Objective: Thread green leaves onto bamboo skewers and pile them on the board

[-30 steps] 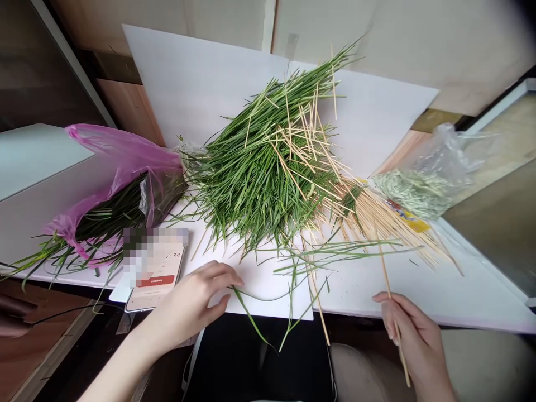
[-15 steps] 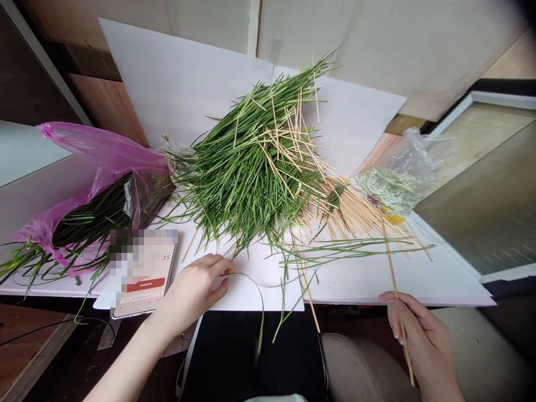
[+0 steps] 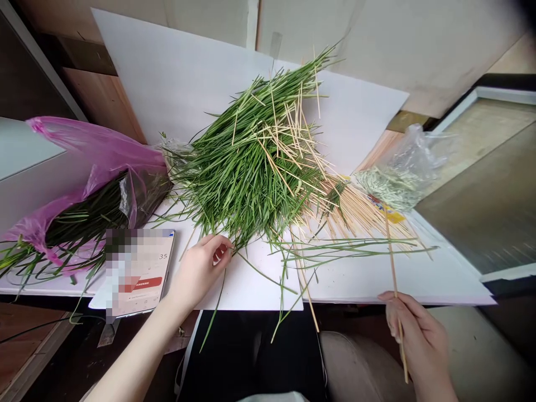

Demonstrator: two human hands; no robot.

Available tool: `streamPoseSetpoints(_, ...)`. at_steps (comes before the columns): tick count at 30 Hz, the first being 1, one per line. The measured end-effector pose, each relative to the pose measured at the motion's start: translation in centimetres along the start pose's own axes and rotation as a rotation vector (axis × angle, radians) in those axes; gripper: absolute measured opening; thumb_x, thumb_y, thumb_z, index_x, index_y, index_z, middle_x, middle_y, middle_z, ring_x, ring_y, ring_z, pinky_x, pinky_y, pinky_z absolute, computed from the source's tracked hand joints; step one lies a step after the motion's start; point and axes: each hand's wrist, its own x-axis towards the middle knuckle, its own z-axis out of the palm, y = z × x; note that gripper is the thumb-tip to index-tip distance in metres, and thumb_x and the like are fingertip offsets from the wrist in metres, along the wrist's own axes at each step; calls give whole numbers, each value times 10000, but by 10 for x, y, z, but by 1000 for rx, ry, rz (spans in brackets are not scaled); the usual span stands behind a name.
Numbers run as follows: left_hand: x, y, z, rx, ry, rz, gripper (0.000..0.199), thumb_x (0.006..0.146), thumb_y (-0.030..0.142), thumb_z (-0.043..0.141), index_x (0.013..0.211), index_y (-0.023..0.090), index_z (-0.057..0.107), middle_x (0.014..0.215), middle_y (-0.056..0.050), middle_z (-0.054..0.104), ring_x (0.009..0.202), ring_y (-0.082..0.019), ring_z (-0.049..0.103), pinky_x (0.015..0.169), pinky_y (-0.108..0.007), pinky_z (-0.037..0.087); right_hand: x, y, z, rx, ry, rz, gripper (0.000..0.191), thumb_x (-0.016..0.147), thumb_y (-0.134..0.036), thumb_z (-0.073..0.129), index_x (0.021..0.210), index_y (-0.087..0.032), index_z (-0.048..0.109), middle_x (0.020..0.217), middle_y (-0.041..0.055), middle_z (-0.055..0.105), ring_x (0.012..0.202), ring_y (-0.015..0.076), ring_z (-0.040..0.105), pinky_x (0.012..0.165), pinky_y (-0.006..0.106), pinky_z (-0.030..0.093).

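- Our left hand [image 3: 199,273] pinches a long grass blade [image 3: 218,293] beside the grass pile [image 3: 247,167]
- Our right hand [image 3: 421,335] clamps a bamboo skewer [image 3: 394,273] off the table [image 3: 259,296] front edge

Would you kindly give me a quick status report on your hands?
Left hand pinching a grass blade; right hand holding a wooden skewer; phone beside left hand.

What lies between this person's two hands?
Between the left hand and right hand, the head view shows loose grass blades and a thin wooden skewer on a white board.
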Motion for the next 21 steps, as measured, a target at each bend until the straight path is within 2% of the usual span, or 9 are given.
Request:
streamPoseSetpoints(3,16,6,-4,-21,56,43,147,891,198,515,957,188,646,935,-48,678,752,-176,663,710,-303,523,0,2,-2,6,-7,3,271,965,-450,677,956,-191,754,480,-53,416,471,125,367,506,273,295)
streamPoseSetpoints(7,34,8,-8,45,92,78,273,901,170,522,1149,191,634,1261,-93,647,932,-218,691,794,-344,553,-1,5,-3,16,3,-7,261,972,-439,674,964,-191,755,479,-57,418,466,121,365,521,278,300)
streamPoseSetpoints(9,35,8,-8,98,66,105,308,916,193,538,1212,201,622,1362,-102,599,1062,-260,664,876,-391,548,-2,7,-4,13,3,-4,268,975,-446,667,967,-191,752,483,-57,419,468,120,365,526,278,303)
streamPoseSetpoints(11,28,9,-8,92,41,134,285,938,207,534,1207,202,627,1350,-100,605,1140,-275,630,952,-421,525,-3,9,-5,3,1,7,278,973,-455,664,960,-191,749,482,-57,419,466,121,362,519,276,297)
streamPoseSetpoints(14,0,15,-7,-12,11,211,227,967,191,508,1154,205,635,1218,-84,658,1144,-247,614,1004,-406,498,-2,10,-8,-14,2,17,279,972,-459,660,954,-194,746,486,-52,420,471,129,365,516,281,296)
streamPoseSetpoints(17,-43,27,-2,-179,-87,299,233,971,126,478,1124,222,624,1098,-67,684,1061,-203,631,929,-326,522,3,3,-11,-58,7,9,269,956,-470,663,943,-215,747,490,-46,412,476,145,363,498,290,283)
streamPoseSetpoints(21,-102,42,21,-384,-300,337,325,927,44,490,1163,244,592,1012,-59,697,927,-171,658,818,-263,542,24,-36,-6,-162,7,-84,219,911,-492,673,883,-289,751,486,-31,412,451,182,370,453,312,255)
